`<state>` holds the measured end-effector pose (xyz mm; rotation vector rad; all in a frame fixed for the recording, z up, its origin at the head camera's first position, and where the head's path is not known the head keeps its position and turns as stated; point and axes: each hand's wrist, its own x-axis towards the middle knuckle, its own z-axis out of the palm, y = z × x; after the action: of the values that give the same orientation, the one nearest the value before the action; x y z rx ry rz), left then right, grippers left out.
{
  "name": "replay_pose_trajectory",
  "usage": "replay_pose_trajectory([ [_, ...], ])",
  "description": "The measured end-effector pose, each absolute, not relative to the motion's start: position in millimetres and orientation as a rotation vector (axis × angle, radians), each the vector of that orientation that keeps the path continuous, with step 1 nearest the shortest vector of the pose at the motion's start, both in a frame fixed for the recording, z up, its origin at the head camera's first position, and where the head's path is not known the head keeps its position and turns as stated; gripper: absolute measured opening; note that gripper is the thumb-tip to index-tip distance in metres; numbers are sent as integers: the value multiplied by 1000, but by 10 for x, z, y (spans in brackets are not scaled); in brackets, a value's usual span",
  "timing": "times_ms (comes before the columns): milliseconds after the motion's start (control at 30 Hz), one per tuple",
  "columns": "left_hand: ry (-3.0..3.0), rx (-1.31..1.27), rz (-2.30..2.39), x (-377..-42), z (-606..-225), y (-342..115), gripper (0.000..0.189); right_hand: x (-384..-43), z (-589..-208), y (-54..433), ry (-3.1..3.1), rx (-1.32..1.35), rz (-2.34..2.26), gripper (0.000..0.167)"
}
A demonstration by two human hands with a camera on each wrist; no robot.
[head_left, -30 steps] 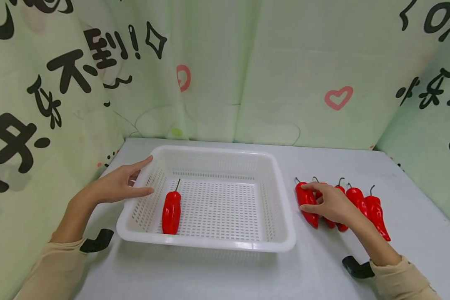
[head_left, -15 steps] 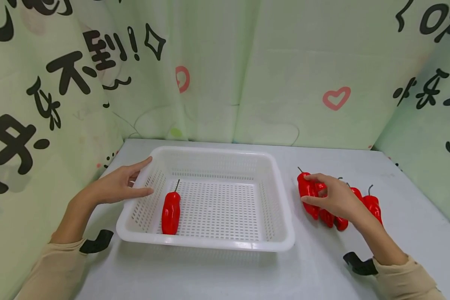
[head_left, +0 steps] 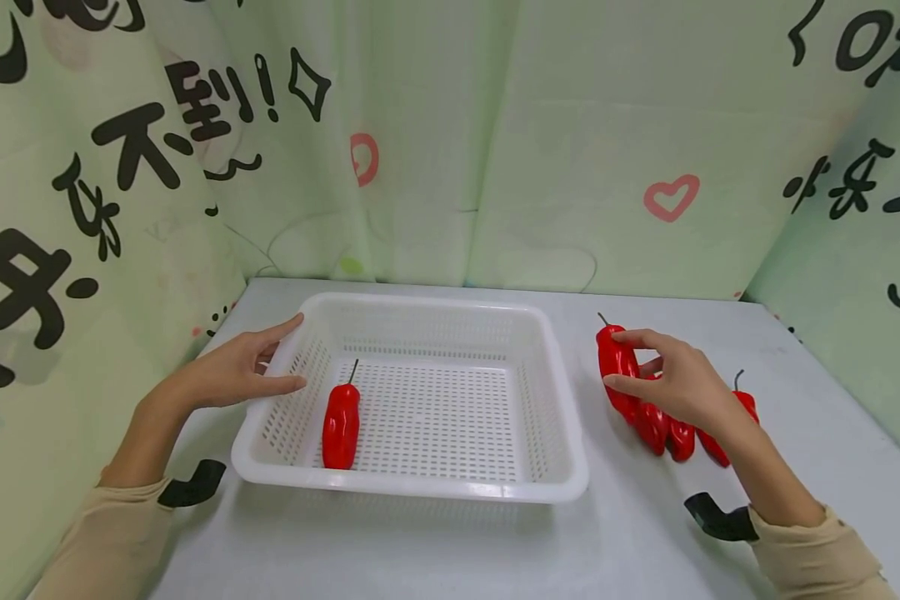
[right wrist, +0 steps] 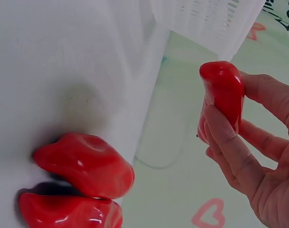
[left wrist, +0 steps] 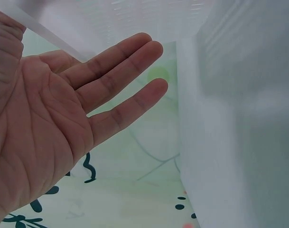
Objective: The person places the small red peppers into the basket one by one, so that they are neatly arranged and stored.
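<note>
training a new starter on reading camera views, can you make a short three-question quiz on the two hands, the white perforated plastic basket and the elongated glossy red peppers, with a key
1. Where does the left hand touch the white perforated plastic basket?
a) its right side
b) its left side
c) the middle of its floor

2. True or false: the right hand holds an elongated glossy red pepper outside the basket.

3. Fill in: in the head view, the number of peppers lying inside the basket is ___.

Key
1. b
2. True
3. One; the pepper inside lies in the left half of the basket as the head view shows it.
</note>
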<state>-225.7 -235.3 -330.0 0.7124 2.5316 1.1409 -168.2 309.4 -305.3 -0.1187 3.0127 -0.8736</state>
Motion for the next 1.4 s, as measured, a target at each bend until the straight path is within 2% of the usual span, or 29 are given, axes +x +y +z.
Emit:
replay_pose_trajectory([
  [600,2561,695,1111,-2251,-3288,-2347,97,-1654,-2798,2871,3103,-164,-891,82],
  [1067,2568,695,1098,-2250,-3292,-2339,97,-1613,-2632,2692,3149,-265,-918,74],
  [1400,2548,696,1115,-2245,-3283,-2331,98,-1598,-2510,2569,3161,-317,-945,75],
])
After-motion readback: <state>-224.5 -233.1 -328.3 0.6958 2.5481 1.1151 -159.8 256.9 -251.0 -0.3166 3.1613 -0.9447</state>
